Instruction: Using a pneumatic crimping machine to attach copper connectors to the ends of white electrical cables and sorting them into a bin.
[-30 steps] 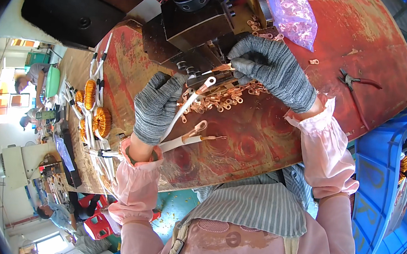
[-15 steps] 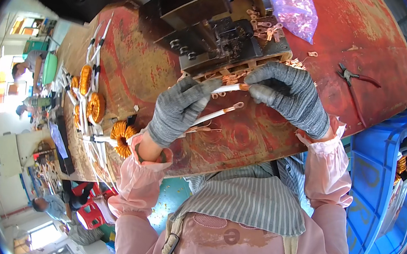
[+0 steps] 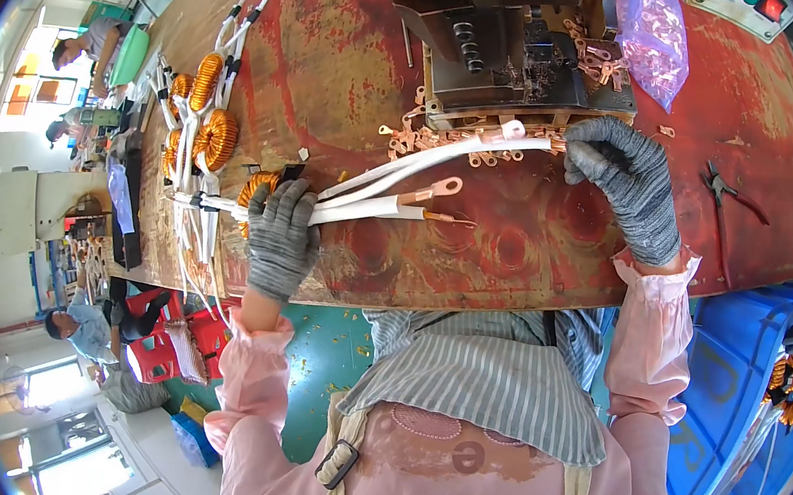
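My left hand (image 3: 282, 239), in a grey knit glove, is closed round a bundle of white wires where they leave a copper-wound ring coil (image 3: 256, 190). The wires fan out to the right over the table. One long white wire (image 3: 456, 150) reaches to my right hand (image 3: 624, 181), also gloved, which pinches its bare copper end (image 3: 556, 145). Copper ring lugs sit on two other wires: one lug (image 3: 446, 188) below the long wire, another lug (image 3: 512, 130) above it. A further wire ends in loose bare copper strands (image 3: 450, 219).
A dark metal press (image 3: 507, 50) stands at the back, with loose copper lugs (image 3: 418, 142) along its base. A purple bag (image 3: 653, 42) of lugs is beside it. Red-handled cutters (image 3: 725, 212) lie right. More wired coils (image 3: 216, 139) lie left. A blue crate (image 3: 743, 385) stands lower right.
My left hand has moved left and down from the wire's end to the bundle by the coil. My right hand has shifted right, still at the wire's end. The view has shifted too.
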Demonstrator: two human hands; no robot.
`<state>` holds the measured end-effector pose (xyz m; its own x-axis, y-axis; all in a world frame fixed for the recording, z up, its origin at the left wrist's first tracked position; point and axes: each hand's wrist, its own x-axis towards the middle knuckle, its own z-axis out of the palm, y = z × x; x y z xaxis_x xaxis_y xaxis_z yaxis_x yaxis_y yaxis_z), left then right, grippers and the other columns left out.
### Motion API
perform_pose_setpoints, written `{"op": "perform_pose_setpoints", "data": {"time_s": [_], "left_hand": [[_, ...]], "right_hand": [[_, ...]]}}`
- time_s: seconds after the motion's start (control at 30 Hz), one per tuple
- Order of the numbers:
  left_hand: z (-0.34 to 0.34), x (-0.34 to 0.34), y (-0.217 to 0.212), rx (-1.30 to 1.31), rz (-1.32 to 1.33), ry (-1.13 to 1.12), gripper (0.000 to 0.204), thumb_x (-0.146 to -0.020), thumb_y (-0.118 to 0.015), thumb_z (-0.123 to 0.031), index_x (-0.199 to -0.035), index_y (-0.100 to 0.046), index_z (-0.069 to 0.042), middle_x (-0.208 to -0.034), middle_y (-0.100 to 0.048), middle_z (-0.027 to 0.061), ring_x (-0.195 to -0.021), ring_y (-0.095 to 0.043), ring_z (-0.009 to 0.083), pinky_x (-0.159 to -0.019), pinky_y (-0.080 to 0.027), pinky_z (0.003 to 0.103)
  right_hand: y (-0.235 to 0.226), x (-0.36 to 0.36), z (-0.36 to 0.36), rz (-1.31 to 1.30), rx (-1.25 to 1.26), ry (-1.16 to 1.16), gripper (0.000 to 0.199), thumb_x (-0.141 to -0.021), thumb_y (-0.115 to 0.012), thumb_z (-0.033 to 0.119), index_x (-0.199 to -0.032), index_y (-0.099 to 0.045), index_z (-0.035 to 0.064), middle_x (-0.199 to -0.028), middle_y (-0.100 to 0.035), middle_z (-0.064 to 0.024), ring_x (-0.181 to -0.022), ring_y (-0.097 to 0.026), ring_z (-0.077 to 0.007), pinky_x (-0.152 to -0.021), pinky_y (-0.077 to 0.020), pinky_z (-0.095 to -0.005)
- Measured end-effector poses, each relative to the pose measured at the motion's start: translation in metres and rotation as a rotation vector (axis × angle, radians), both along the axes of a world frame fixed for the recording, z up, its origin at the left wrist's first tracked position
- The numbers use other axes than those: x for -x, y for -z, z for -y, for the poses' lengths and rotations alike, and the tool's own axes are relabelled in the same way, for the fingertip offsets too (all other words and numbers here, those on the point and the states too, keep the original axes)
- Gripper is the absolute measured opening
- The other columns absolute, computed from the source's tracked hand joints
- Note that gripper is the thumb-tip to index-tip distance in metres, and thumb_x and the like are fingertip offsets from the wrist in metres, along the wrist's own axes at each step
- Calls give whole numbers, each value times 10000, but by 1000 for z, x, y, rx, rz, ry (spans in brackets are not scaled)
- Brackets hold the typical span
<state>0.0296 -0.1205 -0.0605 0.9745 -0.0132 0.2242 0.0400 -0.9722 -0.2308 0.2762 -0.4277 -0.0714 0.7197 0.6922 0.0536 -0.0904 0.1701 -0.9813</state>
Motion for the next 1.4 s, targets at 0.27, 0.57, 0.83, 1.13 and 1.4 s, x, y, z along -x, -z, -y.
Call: {"op": "perform_pose_setpoints", "data": {"time_s": [0.27, 0.57, 0.83, 1.13, 1.4], "left_hand": [[-19, 5, 6, 55, -16, 159, 361, -650, -658, -198, -935, -476, -72, -956, -554, 86, -985, -537, 279, -968, -296, 562], [-21, 10, -75, 247, -329, 83, 478, -549, -692, -145, -975, -511, -23, -876, -558, 159, -896, -553, 368, -814, -463, 449], [-29, -70, -98, 255, -1054, -54, 485, -624, -702, -257, -1029, -516, -67, -763, -619, 142, -696, -610, 324, -626, -487, 392], [-24, -79, -76, 152, -1014, -68, 641, -709, -658, -395, -1201, -424, -58, -753, -623, 168, -697, -624, 337, -623, -494, 418], [-14, -61, -70, 94, -738, 66, 815, -646, -723, -393, -1298, -368, -57, -862, -605, 144, -815, -598, 318, -766, -468, 406]], "right_hand": [[4, 8, 5, 28, 52, 75, 146, -839, -589, 61, -961, -592, -18, -742, -590, -41, -683, -555, -96, -656, -473, -238], [3, 53, 28, -62, 137, 107, 118, -842, -599, 108, -916, -602, 15, -719, -585, -18, -676, -541, -73, -616, -431, -211], [2, 106, 51, 310, 217, 333, 118, -754, -636, -15, -855, -608, 39, -793, -605, -38, -712, -583, -142, -613, -451, -244], [-3, 79, 47, 497, 276, 275, 146, -732, -637, -29, -858, -610, 40, -805, -605, -78, -745, -602, -205, -672, -474, -292], [-19, 60, 39, 620, 334, 197, 140, -742, -633, -11, -869, -607, 42, -815, -600, -81, -741, -600, -215, -671, -476, -286]]}}
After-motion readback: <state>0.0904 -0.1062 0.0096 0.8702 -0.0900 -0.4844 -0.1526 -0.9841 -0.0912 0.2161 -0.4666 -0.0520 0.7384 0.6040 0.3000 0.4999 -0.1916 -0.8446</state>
